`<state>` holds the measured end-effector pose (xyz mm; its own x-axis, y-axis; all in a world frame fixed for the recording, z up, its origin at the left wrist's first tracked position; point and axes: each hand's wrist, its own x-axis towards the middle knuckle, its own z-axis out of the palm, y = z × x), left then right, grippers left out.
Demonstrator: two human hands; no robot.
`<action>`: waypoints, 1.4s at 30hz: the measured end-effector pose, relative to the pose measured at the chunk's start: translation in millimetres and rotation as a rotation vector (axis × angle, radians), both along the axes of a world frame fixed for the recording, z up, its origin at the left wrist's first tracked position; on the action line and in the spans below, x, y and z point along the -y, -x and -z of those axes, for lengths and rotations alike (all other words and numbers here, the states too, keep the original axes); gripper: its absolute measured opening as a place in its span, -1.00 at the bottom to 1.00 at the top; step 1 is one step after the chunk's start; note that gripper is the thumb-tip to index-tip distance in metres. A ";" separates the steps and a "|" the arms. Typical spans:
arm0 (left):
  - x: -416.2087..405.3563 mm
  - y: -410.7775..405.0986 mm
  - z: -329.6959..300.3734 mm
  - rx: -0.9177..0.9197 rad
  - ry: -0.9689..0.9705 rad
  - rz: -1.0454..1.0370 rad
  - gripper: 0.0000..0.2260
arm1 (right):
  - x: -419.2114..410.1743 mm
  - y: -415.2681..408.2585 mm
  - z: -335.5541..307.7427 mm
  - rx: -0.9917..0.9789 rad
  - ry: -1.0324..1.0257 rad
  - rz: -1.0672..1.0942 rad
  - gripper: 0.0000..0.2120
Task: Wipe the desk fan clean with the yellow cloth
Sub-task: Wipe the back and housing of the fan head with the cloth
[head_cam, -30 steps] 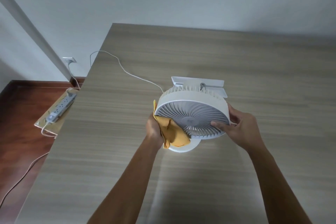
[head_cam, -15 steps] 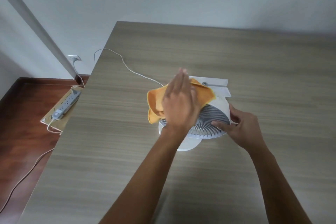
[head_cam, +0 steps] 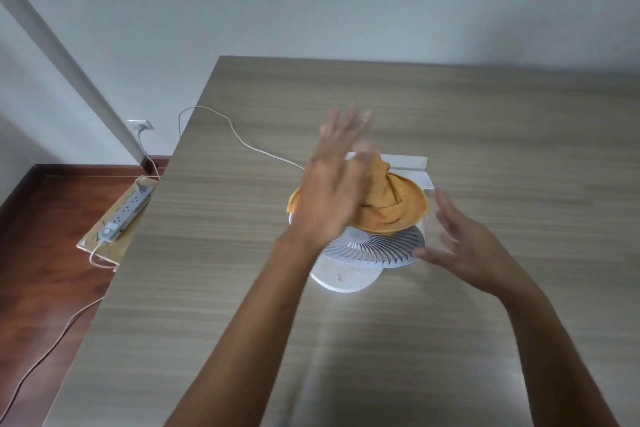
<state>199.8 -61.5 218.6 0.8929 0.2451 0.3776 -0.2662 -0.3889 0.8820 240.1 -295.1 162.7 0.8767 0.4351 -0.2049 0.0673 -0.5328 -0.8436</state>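
A white desk fan (head_cam: pixel 381 250) stands on its round base (head_cam: pixel 346 279) mid-table, grille tilted up toward me. The yellow cloth (head_cam: pixel 391 208) is draped over the fan's top and far side, pulled up into a peak. My left hand (head_cam: pixel 329 194) is raised over the fan's left half and blurred, fingers spread upward, with the thumb and a finger at the cloth's peak, pinching it. My right hand (head_cam: pixel 464 243) hovers at the fan's right side, fingers apart, its thumb tip near the grille rim.
The wooden table (head_cam: pixel 485 114) meets a white wall at the back. A white flat piece (head_cam: pixel 408 161) lies just behind the fan. The fan's white cord (head_cam: pixel 239 139) runs off the left edge toward a power strip (head_cam: pixel 126 215) on the floor.
My left hand swept the cloth from the fan's lower left up over its top and now lifts away. My right hand let go of the fan's right rim and spread open.
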 end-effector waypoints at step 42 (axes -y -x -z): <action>-63.9 -2.9 105.3 -0.482 0.085 0.031 -0.37 | -82.2 2.5 108.3 -0.425 -1.131 0.993 -0.64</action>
